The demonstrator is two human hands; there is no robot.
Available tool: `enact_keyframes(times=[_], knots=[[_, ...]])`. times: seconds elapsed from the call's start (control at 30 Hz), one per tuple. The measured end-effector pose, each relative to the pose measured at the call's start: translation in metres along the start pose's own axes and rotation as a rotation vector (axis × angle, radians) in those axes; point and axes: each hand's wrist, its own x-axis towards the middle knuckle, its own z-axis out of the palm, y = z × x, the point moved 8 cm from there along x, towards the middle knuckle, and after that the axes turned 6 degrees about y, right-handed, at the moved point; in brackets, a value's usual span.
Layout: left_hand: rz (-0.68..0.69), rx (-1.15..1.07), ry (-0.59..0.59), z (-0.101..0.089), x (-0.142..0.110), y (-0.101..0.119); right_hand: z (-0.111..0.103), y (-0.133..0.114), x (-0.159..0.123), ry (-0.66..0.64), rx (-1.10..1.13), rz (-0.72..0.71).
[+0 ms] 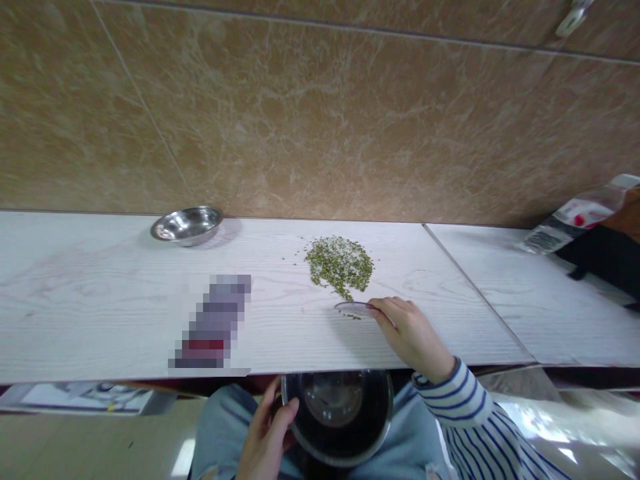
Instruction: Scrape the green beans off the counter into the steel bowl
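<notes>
Pot [338, 448] by table's near edge, left hand [270, 430] clamped on its rim | right hand [417, 337] pinching clear scraper [354, 308] near green-white grains [340, 263]

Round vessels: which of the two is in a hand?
The dark pot below the edge of the table, its rim in the left hand; the silver bowl on the table is untouched.

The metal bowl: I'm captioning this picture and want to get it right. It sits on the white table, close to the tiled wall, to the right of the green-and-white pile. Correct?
The side is wrong: the head view shows the metal bowl to the left of the green-and-white pile. It does sit on the white table, close to the tiled wall.
</notes>
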Motion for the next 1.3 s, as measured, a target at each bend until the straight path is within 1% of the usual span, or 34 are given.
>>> enact_keyframes(times=[0.1, 0.2, 0.3, 0.43, 0.57, 0.67, 0.8, 0.93, 1.1, 1.3], knots=[[0.002, 0.016, 0.009, 0.000, 0.001, 0.001, -0.003, -0.003, -0.003, -0.023, 0.011, -0.030], [0.012, 0.033, 0.005, 0.002, 0.000, 0.000, -0.004, -0.003, -0.007, -0.013, 0.019, -0.043], [0.030, 0.037, -0.005, 0.004, -0.003, 0.000, -0.006, 0.001, -0.010, 0.024, 0.003, -0.027], [0.047, 0.032, 0.011, 0.001, -0.008, -0.001, -0.007, 0.004, -0.012, 0.075, -0.035, -0.002], [0.018, 0.018, -0.005, -0.005, -0.009, -0.005, -0.006, -0.006, -0.015, 0.064, -0.046, -0.017], [0.043, 0.011, 0.005, -0.011, -0.009, -0.003, -0.007, -0.017, -0.018, 0.065, -0.039, -0.033], [0.063, 0.021, 0.017, -0.013, -0.012, -0.002, -0.006, -0.029, -0.022, 0.070, -0.016, -0.058], [0.082, 0.042, 0.023, -0.014, -0.014, -0.002, -0.005, -0.038, -0.026, 0.059, -0.002, -0.067], [0.070, 0.043, -0.017, -0.013, -0.014, -0.004, -0.005, -0.046, -0.030, 0.041, 0.014, -0.081], [0.115, 0.043, -0.039, -0.010, -0.017, -0.002, -0.007, -0.052, -0.035, 0.023, 0.039, -0.077]])
